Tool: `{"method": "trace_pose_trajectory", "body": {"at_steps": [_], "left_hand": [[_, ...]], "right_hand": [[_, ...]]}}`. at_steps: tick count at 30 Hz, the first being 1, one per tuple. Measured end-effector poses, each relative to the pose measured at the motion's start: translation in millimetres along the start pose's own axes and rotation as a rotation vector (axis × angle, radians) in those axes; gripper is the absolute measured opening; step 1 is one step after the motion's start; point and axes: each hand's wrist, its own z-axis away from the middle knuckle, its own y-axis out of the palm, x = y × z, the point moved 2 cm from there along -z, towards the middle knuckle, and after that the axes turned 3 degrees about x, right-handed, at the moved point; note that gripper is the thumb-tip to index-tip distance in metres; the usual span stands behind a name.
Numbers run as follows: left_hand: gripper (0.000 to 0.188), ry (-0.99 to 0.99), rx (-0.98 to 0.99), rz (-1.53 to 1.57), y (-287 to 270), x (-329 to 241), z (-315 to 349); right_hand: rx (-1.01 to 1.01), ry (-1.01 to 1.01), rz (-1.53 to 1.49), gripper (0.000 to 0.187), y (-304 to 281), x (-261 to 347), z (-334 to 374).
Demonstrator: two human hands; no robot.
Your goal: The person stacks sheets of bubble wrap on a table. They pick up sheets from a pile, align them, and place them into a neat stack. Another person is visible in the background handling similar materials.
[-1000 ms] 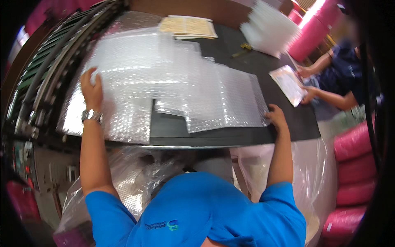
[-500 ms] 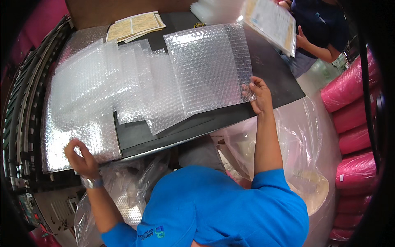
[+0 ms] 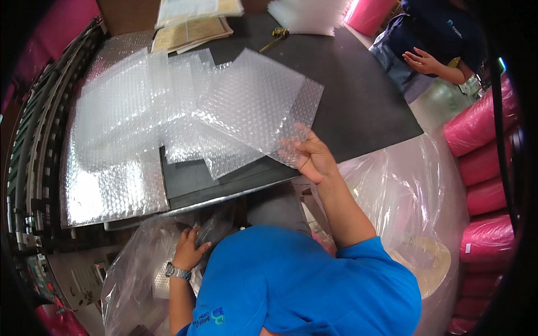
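My right hand (image 3: 312, 154) pinches the lower corner of a clear bubble-wrap pouch (image 3: 258, 101), which is tilted over the table. Through its clear film some fingers show. More bubble-wrap pouches (image 3: 115, 106) lie fanned out to the left, overlapping one another, partly on a sheet of bubble wrap (image 3: 112, 193). Below the table's front edge, my left hand (image 3: 189, 249) has its fingers apart, over or against a large clear plastic bag (image 3: 140, 269). Bubble wrap shows inside that bag. A watch is on my left wrist.
The dark table (image 3: 358, 84) holds papers (image 3: 193, 33) and a yellow-black tool (image 3: 276, 38) at the back. Another stack of clear pouches (image 3: 308, 14) lies at the far edge. A co-worker (image 3: 437, 45) stands far right. Pink wrapped rolls (image 3: 485, 185) line the right; rollers (image 3: 42, 117) the left.
My right hand moved left and nearer, turning the pouch askew. My left hand dropped from the bubble-wrap sheet to the plastic bag. The co-worker's packet left their hands; papers now lie at the back.
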Motion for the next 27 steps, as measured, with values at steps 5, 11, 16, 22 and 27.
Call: {"method": "trace_pose_trajectory", "body": {"at_steps": [5,11,16,22,27], "left_hand": [[0.049,-0.121,0.135,-0.154,33.1,24.8,6.1],[0.027,-0.113,0.258,0.13,15.8,14.1,-2.0],[0.029,0.067,0.324,0.757,-15.3,-35.9,11.1],[0.042,0.357,0.011,-0.031,-77.6,-92.7,-2.2],[0.038,0.456,-0.458,0.091,-155.4,-122.9,1.1]], "right_hand": [[-0.009,0.112,-0.008,0.038,12.3,-40.5,11.9],[-0.018,0.249,-0.107,0.019,14.8,-43.6,9.7],[-0.033,0.204,0.04,0.029,10.5,-46.1,9.8],[0.058,-0.001,0.002,0.036,42.5,-27.4,-2.8],[0.167,-0.071,-0.01,0.043,118.5,-24.1,-23.7]]}}
